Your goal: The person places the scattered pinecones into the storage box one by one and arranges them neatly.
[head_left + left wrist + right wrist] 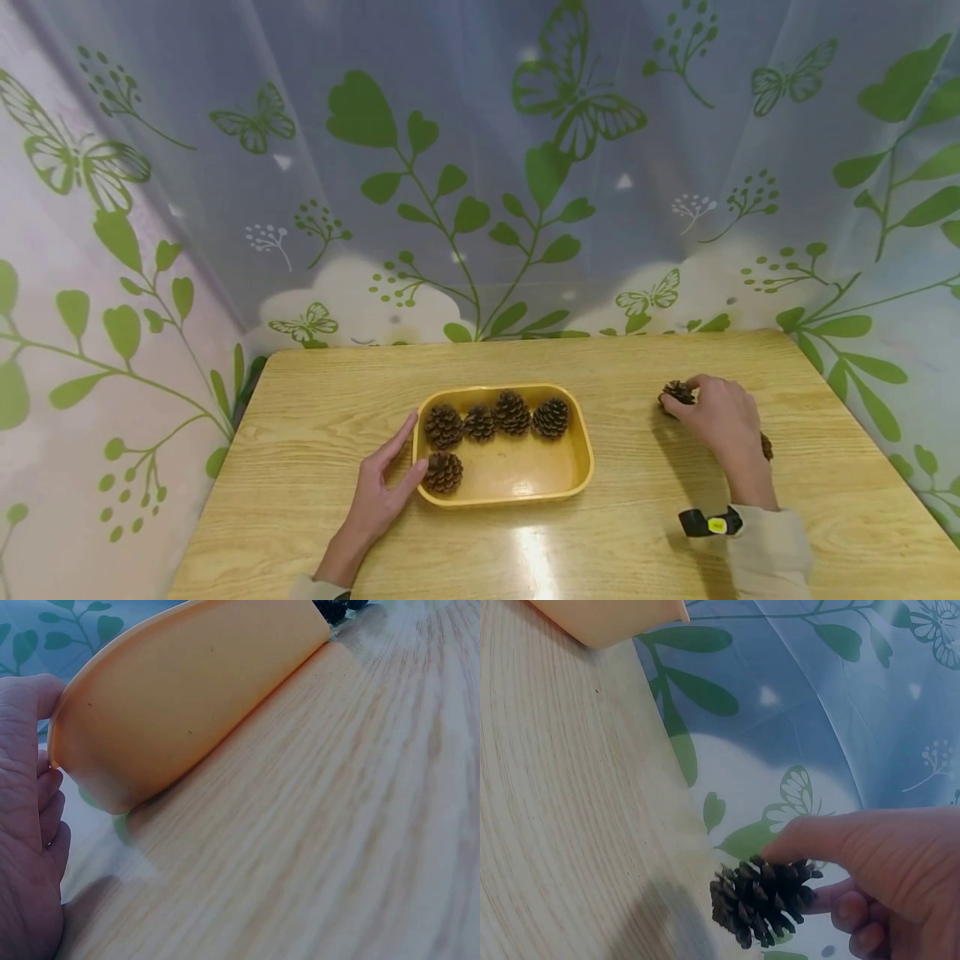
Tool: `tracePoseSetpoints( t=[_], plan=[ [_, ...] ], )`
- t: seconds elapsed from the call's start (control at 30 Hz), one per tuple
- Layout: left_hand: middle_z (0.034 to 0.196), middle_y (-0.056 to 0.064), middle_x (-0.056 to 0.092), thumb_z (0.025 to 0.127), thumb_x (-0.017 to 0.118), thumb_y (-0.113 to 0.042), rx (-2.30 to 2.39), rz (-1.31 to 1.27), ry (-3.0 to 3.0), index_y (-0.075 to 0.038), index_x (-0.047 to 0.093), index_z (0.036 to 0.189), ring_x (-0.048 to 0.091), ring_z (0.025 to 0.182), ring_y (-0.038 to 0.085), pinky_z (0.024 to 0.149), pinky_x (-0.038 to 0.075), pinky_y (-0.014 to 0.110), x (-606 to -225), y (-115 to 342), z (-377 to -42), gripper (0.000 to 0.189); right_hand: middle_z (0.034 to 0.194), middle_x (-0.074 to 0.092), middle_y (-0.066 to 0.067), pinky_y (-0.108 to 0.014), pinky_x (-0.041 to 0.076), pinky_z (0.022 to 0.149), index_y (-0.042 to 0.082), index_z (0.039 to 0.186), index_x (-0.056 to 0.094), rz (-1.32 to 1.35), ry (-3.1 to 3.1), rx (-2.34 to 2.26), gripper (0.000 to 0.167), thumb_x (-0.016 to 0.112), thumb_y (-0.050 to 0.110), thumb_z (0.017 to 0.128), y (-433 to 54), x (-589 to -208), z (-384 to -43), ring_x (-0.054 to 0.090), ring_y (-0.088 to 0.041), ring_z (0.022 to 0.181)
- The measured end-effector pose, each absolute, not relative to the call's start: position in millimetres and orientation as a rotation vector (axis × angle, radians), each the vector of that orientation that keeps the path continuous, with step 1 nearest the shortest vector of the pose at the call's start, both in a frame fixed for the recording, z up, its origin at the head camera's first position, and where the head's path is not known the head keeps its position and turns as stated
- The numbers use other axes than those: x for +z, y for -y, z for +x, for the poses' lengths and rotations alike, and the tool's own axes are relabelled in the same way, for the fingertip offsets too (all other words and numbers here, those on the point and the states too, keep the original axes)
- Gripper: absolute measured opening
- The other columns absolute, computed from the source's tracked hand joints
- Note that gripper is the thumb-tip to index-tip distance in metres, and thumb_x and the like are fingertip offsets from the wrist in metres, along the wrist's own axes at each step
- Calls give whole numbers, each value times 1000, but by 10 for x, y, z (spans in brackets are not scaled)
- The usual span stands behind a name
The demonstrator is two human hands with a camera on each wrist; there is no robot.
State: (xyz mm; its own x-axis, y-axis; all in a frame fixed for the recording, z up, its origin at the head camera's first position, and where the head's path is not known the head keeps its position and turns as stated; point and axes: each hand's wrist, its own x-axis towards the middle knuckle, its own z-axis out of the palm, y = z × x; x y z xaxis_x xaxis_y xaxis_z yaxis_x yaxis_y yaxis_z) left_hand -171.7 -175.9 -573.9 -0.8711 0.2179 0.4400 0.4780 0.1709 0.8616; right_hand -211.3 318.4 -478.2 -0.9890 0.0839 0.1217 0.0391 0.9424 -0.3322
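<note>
My left hand (381,492) holds the left end of a yellow plastic tray (517,502), thumb at the rim and fingers along the outer wall. In the left wrist view, that hand (26,817) is beside the tray's side (195,697). Several brown pine cones are in the tray: a row along its far wall, including one pine cone (551,418) at the right, and another pine cone (444,473) near my left thumb. Away to the right, my right hand (726,421) pinches a pine cone (677,393), seen raised above the table in the right wrist view (761,900).
Another pine cone (766,447) shows partly from behind my right wrist. The wooden table (300,425) has its far edge against a curtain (465,250) printed with green leaves and butterflies, which also hangs at both sides. A black band (708,523) circles the right wrist.
</note>
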Motion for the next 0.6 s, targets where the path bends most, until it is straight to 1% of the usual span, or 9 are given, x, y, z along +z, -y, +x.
tracePoseSetpoints(
  t=[0.07,0.1,0.2,0.3,0.43,0.6],
  plan=[
    [163,18,41,100,65,-1,-1770,-680,2225,-5,40,160,38,152,22,124,29,23,-5738,1758,-1719,65,50,53,-3,-32,33,44,-10,120,70,-94,2956,525,56,73,39,95,-3169,-4769,-2111,46,-19,47],
    [163,18,41,100,65,-1,-1771,-681,2222,-5,40,160,38,152,22,124,29,23,-5737,1757,-1719,65,50,52,-2,-31,33,43,-10,120,70,-90,2950,531,56,73,40,95,-3163,-4763,-2111,46,-18,46],
    [163,19,41,100,65,-1,-1777,-681,2220,-4,40,160,37,152,21,125,28,23,-5734,1755,-1717,65,55,57,1,-31,37,44,-9,120,71,-76,2924,545,57,74,42,95,-3147,-4747,-2115,49,-17,47],
    [163,18,41,100,65,-1,-1781,-674,2224,-4,40,160,37,153,21,125,28,23,-5725,1753,-1712,65,65,66,-5,-33,43,47,-8,118,72,-44,2890,546,57,76,43,94,-3127,-4730,-2128,54,-17,51],
    [163,17,41,100,65,-1,-1781,-671,2226,-4,40,160,37,152,21,124,28,23,-5716,1750,-1706,64,75,71,-12,-39,49,52,-6,112,75,24,2810,525,53,78,44,92,-3080,-4707,-2123,58,-20,57],
    [163,18,41,100,65,-1,-1778,-675,2220,-4,41,159,38,152,20,124,29,23,-5718,1750,-1706,64,71,66,-9,-47,48,59,-4,108,76,97,2727,503,50,81,42,89,-3003,-4683,-2098,57,-25,62]
  ],
)
